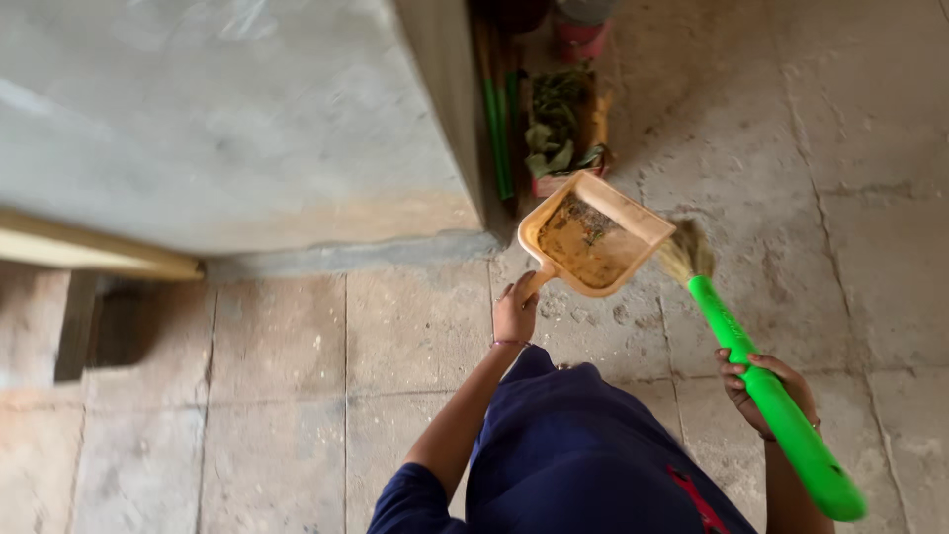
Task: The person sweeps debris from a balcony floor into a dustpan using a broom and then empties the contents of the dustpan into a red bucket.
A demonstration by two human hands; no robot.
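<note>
Left hand [515, 314] closed around handle of tan dustpan [593, 243], held level above stone floor [297, 376], dirt and bits of leaf inside. Right hand [766, 394] wrapped tight on green-handled broom [761, 391], bristles touching pan's right edge. Crate of leaves [563, 129] behind, beside grey wall [227, 119].

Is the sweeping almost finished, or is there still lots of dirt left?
Some is done: the tan dustpan already holds dirt and bits of leaf. Right now the left hand holds its handle while the right hand holds the green-handled broom, its bristles beside the pan's edge. Left: the stone floor looks dusty, and the pan is not yet emptied.
</note>
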